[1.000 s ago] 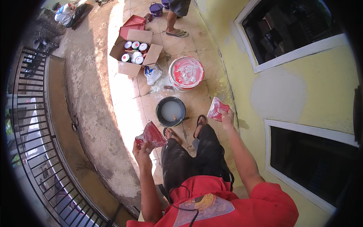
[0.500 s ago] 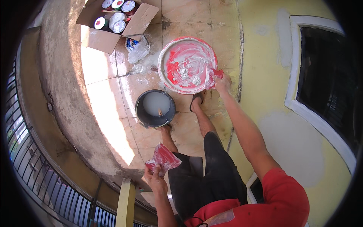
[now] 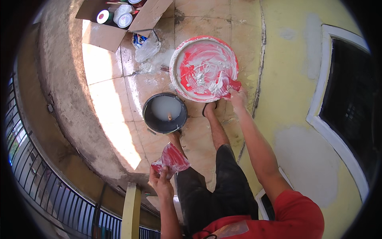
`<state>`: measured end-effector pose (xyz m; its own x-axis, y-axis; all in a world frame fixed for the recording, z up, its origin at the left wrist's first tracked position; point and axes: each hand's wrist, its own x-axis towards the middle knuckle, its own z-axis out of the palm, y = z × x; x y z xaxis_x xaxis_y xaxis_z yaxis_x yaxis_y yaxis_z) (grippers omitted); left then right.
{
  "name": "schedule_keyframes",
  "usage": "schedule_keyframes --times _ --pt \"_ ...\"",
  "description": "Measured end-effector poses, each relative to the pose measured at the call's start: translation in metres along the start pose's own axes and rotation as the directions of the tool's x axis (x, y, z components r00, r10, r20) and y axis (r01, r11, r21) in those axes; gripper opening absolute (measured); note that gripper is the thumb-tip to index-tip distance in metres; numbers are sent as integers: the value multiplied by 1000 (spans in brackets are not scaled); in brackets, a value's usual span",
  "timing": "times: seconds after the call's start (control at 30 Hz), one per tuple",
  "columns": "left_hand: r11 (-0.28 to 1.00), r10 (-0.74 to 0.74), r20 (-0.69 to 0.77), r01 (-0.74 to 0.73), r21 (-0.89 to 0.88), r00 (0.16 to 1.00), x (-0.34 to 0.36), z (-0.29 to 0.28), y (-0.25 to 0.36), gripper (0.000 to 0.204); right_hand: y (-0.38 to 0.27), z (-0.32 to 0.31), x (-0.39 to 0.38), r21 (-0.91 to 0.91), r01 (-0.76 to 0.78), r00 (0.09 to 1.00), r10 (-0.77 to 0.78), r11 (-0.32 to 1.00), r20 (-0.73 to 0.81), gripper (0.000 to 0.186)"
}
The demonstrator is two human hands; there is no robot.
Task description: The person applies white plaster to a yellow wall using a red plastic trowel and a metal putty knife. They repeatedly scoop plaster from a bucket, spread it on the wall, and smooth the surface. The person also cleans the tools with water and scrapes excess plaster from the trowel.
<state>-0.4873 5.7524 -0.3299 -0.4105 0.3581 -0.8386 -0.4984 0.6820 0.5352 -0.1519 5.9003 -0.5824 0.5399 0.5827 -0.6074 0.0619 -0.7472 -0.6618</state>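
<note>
Red scraper (image 3: 227, 86) held in my right hand (image 3: 238, 98), I'm likely scooping white paste (image 3: 201, 76), needing slow lifting next, left hand (image 3: 161, 182) pinching another scraper (image 3: 174, 159).

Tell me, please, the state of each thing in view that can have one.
Left hand: closed on left scraper
Left scraper: red, smeared white
Right hand: closed on right scraper
Right scraper: red, smeared white
Red tub: open, white paste inside
Dark bucket: open, holding cloudy liquid
Cardboard box: open, flaps spread
Cans: lidded
Plastic bag: crumpled

Box (image 3: 104, 37) cut @ top, 1 scraper (image 3: 229, 84) part. behind R hand (image 3: 238, 98)
</note>
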Motion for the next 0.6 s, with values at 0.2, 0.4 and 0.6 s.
schedule_keyframes --times 0.2,0.4,0.6 --pt "999 -32 19 33 -25 999 15 -10 -18 26 -5 16 -9 92 -22 996 14 995 91 30" --pt "999 -34 18 35 -41 999 16 -12 -27 25 -1 35 16 -274 155 958 -76 949 276 41" --pt "1000 18 -5 -18 1 1000 13 -19 -27 25 -110 82 13 -567 564 821 -329 600 467 47"
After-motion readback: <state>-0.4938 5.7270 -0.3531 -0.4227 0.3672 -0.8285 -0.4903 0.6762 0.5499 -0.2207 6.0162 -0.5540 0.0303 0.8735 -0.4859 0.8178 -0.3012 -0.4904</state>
